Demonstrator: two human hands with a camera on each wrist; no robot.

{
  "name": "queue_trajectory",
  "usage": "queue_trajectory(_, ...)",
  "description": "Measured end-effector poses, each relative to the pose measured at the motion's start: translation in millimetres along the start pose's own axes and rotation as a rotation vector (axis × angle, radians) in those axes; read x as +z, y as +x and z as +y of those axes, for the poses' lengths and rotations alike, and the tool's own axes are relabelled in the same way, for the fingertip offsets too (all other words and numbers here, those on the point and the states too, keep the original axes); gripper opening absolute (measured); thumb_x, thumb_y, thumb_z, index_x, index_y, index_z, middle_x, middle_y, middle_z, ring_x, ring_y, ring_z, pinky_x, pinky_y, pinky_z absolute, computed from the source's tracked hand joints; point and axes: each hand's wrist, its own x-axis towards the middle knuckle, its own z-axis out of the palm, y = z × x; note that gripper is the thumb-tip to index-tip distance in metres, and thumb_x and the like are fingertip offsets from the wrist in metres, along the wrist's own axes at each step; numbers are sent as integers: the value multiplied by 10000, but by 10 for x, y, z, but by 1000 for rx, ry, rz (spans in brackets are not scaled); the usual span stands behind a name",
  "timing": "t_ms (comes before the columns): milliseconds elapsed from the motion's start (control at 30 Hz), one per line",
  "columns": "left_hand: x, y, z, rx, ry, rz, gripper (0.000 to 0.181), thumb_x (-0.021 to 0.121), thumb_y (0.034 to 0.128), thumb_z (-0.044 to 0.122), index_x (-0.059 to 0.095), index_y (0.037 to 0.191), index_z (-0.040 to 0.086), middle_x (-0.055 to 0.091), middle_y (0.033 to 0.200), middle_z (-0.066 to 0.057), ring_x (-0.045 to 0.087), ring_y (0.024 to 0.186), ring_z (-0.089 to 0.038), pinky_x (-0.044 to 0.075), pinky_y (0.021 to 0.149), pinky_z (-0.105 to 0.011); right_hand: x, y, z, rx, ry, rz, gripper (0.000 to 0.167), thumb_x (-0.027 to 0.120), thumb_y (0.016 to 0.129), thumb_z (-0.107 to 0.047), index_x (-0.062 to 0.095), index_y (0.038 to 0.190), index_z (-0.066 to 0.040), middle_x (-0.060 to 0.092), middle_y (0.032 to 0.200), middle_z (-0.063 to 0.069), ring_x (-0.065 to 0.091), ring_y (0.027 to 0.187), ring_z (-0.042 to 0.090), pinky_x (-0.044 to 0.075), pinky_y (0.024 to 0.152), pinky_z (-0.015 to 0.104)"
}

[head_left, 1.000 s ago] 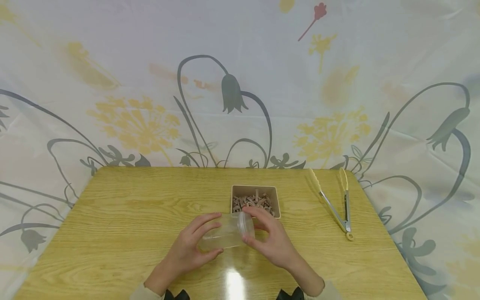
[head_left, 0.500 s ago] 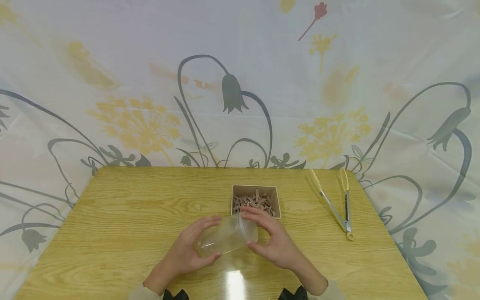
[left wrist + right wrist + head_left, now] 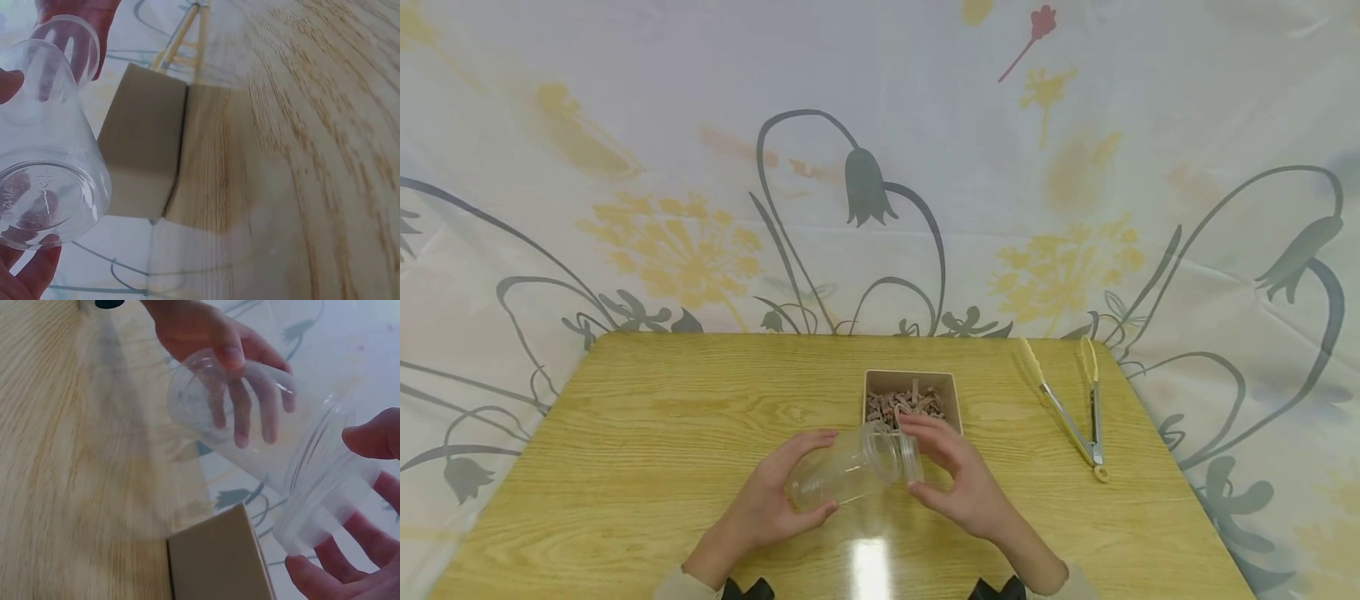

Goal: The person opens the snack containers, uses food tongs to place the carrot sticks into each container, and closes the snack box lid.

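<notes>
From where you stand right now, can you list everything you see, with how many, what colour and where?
Table: 1, yellowish wood-grain, lower view
Backdrop: 1, pale with grey and yellow flowers, behind the table
Box: 1, beige, on the table
Strips: many, brown, in the box
Tongs: 1 pair, silver and yellow, right of the box
Jar: 1, clear, tilted, left hand
Lid: 1, clear, by the jar's mouth, right hand
Sleeves: 2, cream, bottom edge
Hands: 2, bare, holding jar and lid
</notes>
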Motion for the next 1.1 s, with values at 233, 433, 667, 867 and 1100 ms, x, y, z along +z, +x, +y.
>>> queue_trajectory(233,-13,-15,-29,4,1,2,729,831,789,273,494,1369,-12,564,1363,-156,551,1237,-309,373,1097,-283,-19,-87,44,79,-13,27,632,748,794,67,515,1379,14,450,1396,201,474,1280,271,502,944,511)
queue_trajectory(433,-20,-27,-43,-15,-1,-4,734,834,788,253,484,1371,-23,554,1359,-160,533,1250,-293,397,1083,-299,-15,-194,125,133,-16,32,640,758,771,43,535,1369,-12,443,1350,149,483,1204,428,517,927,493)
queue_trajectory(667,-4,-92,-72,-107,4,-50,800,844,771,240,435,1423,22,545,1336,-142,529,1222,-253,440,1051,-349,-9,-320,229,140,-39,17,606,774,773,14,539,1331,17,462,1345,150,502,1219,269,518,926,483)
queue_trajectory(867,-8,-117,-63,-169,16,-77,834,858,740,219,424,1420,10,518,1330,-148,508,1222,-230,454,1038,-388,16,-398,336,138,-35,5,625,787,739,46,531,1309,66,453,1360,254,517,1221,273,506,943,461)
queue_trajectory(1100,0,-128,-37,-222,39,-96,863,867,720,227,423,1429,16,469,1364,-96,488,1231,-233,479,1010,-414,-11,-472,394,182,-39,5,620,772,715,91,529,1285,72,417,1392,310,487,1226,467,503,947,442)
